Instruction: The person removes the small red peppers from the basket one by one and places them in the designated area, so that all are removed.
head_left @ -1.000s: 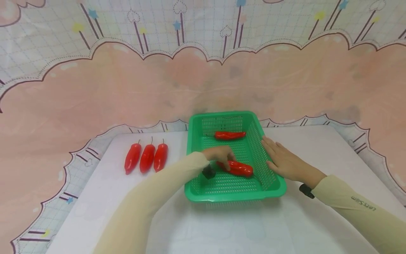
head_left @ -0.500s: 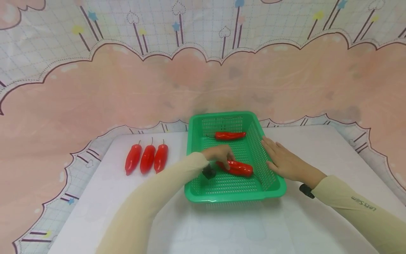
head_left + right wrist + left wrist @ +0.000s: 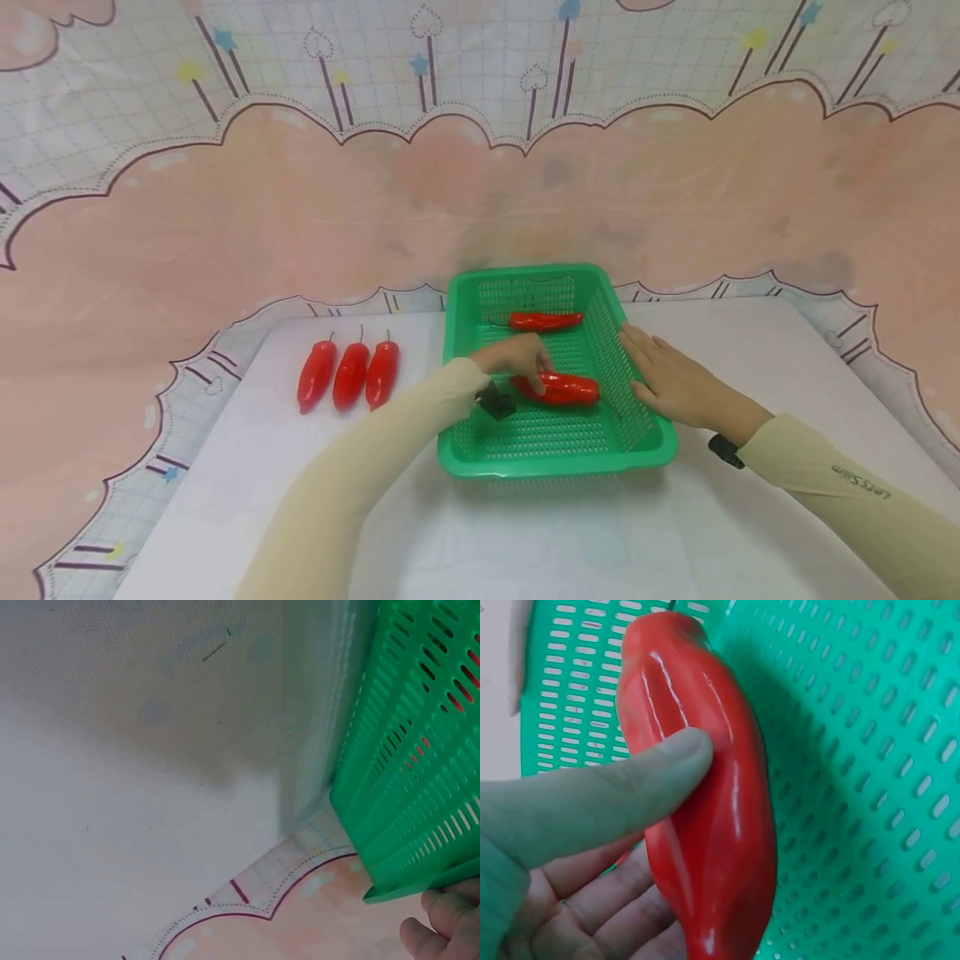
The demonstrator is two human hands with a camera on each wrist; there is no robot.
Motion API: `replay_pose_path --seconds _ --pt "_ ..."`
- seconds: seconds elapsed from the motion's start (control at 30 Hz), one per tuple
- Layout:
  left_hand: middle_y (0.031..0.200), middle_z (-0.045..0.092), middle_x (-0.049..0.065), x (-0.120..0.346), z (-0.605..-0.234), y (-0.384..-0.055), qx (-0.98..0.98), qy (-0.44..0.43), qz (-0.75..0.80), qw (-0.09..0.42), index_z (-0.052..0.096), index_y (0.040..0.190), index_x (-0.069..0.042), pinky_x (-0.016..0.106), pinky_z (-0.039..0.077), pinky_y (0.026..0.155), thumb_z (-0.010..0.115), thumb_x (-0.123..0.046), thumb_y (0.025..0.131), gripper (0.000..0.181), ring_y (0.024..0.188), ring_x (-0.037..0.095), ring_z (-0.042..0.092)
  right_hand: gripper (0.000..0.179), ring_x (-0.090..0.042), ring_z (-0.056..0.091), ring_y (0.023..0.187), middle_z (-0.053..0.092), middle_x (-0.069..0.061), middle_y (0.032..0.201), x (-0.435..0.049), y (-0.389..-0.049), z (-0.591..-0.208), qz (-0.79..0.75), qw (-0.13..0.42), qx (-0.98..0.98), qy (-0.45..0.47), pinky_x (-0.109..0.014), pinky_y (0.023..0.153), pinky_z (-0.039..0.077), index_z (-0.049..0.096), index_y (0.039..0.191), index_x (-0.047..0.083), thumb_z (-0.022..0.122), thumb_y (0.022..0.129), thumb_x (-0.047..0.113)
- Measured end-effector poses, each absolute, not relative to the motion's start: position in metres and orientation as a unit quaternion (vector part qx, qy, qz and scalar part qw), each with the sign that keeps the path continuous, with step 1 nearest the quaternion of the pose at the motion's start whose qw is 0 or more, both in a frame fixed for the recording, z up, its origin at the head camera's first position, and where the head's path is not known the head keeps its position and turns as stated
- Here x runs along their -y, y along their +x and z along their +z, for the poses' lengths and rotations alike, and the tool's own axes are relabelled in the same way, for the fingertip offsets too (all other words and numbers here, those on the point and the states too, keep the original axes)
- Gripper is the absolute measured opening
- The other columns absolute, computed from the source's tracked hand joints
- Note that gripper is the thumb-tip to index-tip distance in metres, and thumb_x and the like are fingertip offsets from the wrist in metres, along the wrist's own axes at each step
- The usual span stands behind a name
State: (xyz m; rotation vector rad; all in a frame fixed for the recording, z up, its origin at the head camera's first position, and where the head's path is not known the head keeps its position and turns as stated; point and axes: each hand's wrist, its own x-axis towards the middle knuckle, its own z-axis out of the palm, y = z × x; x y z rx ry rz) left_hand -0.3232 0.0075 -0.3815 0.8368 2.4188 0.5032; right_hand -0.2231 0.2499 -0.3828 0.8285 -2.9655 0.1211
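Inside the green plastic basket (image 3: 555, 462), my left hand (image 3: 517, 355) grips a red chili pepper (image 3: 570, 389) that lies crosswise. In the left wrist view, the thumb presses on top of the pepper (image 3: 727, 787) and the other fingers curl beneath it. A second red pepper (image 3: 545, 322) lies along the basket's far end. My right hand (image 3: 671, 379) rests with straight fingers on the basket's right rim. The right wrist view shows its fingertips (image 3: 450, 911) at the rim, beside the perforated wall (image 3: 420, 750).
Three red peppers (image 3: 350, 375) lie side by side on the white table (image 3: 247, 467), left of the basket, stems pointing away. A printed cloth (image 3: 480, 192) with pink clouds hangs behind the table. Small green bits (image 3: 214, 652) lie on the table to the basket's right.
The left hand and the pepper it holds have shifted slightly up and away from the front of the basket. The right hand stays at the rim.
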Motion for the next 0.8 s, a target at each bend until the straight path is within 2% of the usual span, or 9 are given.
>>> replay_pose_path --seconds 0.3,0.43,0.53,0.67,0.73,0.8 --pt "0.104 0.072 0.009 -0.001 -0.375 -0.319 -0.896 0.280 0.221 0.262 0.071 0.106 -0.004 0.024 0.053 0.075 0.080 -0.010 0.072 0.036 0.087 0.015 0.061 0.064 -0.044 0.022 0.140 0.018 -0.028 0.153 -0.251 -0.222 -0.383 0.051 0.023 0.963 0.265 -0.056 0.113 0.024 0.020 0.143 -0.012 0.044 0.093 0.021" --pt "0.102 0.072 0.009 0.003 -0.372 -0.315 -0.898 0.281 0.226 0.254 0.070 0.107 -0.003 0.020 0.050 0.068 0.079 -0.010 0.073 0.035 0.077 0.012 0.055 0.064 -0.044 0.022 0.140 0.018 -0.028 0.153 -0.251 -0.222 -0.383 0.056 0.023 0.962 0.265 -0.057 0.113 0.024 0.020 0.143 -0.012 0.044 0.093 0.021" --pt "0.085 0.070 0.004 0.006 -0.369 -0.312 -0.898 0.280 0.233 0.246 0.070 0.106 -0.001 0.016 0.043 0.059 0.078 -0.009 0.074 0.034 0.068 0.010 0.048 0.064 -0.044 0.021 0.140 0.018 -0.028 0.153 -0.251 -0.222 -0.383 0.058 0.025 0.962 0.267 -0.057 0.113 0.024 0.020 0.143 -0.012 0.044 0.093 0.020" --pt "0.060 0.051 -0.003 0.012 -0.366 -0.308 -0.895 0.266 0.263 0.244 0.072 0.098 0.002 0.017 0.035 0.051 0.076 -0.007 0.075 0.025 0.056 0.009 0.038 0.064 -0.043 0.022 0.140 0.018 -0.028 0.153 -0.251 -0.223 -0.384 0.055 0.026 0.962 0.266 -0.056 0.113 0.024 0.020 0.143 -0.012 0.043 0.093 0.020" --pt "0.054 0.043 -0.004 0.016 -0.365 -0.307 -0.891 0.259 0.283 0.243 0.072 0.089 0.003 0.017 0.033 0.048 0.075 -0.006 0.075 0.017 0.053 0.009 0.035 0.064 -0.043 0.021 0.140 0.018 -0.028 0.153 -0.251 -0.223 -0.385 0.054 0.027 0.962 0.265 -0.056 0.113 0.024 0.020 0.143 -0.012 0.043 0.093 0.021" --pt "0.052 0.042 -0.005 0.019 -0.364 -0.306 -0.888 0.249 0.303 0.239 0.070 0.082 0.003 0.017 0.033 0.047 0.075 -0.005 0.075 0.011 0.051 0.008 0.035 0.064 -0.043 0.021 0.140 0.018 -0.027 0.153 -0.251 -0.223 -0.385 0.054 0.027 0.962 0.265 -0.056 0.113 0.024 0.020 0.143 -0.012 0.042 0.093 0.021"
